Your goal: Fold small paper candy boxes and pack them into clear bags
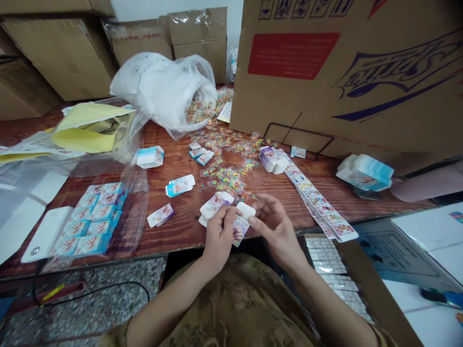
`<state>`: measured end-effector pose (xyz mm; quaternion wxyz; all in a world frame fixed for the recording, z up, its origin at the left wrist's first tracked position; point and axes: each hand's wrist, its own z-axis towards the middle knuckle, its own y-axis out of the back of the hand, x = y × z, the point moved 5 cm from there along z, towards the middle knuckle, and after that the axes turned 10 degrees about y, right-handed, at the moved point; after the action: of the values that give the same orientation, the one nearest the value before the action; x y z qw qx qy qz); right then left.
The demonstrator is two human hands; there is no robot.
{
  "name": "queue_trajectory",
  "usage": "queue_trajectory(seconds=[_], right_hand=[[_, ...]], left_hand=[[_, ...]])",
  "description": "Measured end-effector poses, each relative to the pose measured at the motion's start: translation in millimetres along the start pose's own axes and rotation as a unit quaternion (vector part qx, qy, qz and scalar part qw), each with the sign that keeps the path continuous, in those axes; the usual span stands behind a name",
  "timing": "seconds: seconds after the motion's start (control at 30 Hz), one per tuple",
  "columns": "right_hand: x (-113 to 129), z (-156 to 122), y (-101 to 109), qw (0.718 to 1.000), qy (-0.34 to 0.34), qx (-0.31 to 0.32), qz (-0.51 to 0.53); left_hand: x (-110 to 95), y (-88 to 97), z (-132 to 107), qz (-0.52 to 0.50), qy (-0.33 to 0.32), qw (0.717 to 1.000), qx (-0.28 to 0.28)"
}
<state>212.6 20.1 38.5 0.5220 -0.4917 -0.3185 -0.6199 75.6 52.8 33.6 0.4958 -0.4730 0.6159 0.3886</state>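
Observation:
My left hand is closed around a small printed carton at the near edge of the wooden table. My right hand pinches the same carton's white open flap from the right, fingers curled. A second small white and purple carton lies just beyond my left hand. Several colourful little sachets are scattered on the table past the hands.
Neat rows of blue cartons lie at the left under clear plastic. A fanned row of flat cartons runs to the right. A white plastic bag spills sachets at the back. A big cardboard box stands at the right.

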Motion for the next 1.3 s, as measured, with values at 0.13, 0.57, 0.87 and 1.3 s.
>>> queue_trajectory(seconds=[0.13,0.57,0.87,1.3], right_hand=[[-18.1,-2.7,-15.8,0.960,-0.208,0.082,0.167],[-8.4,0.2,-0.8,0.997,-0.020,0.053,0.054],[-4.1,2.8,1.4,0.997,-0.031,0.051,0.039],[-5.1,-5.0,0.9,0.998,0.040,0.036,-0.032]], left_hand=[[-1.4,-1.1,0.7,0.037,-0.023,0.999,0.011],[-7.5,0.6,-2.6,0.088,-0.094,0.992,-0.016],[-5.5,1.4,-4.5,0.100,-0.090,0.990,-0.043],[-18.3,3.0,-6.3,0.154,-0.145,0.977,-0.030]])
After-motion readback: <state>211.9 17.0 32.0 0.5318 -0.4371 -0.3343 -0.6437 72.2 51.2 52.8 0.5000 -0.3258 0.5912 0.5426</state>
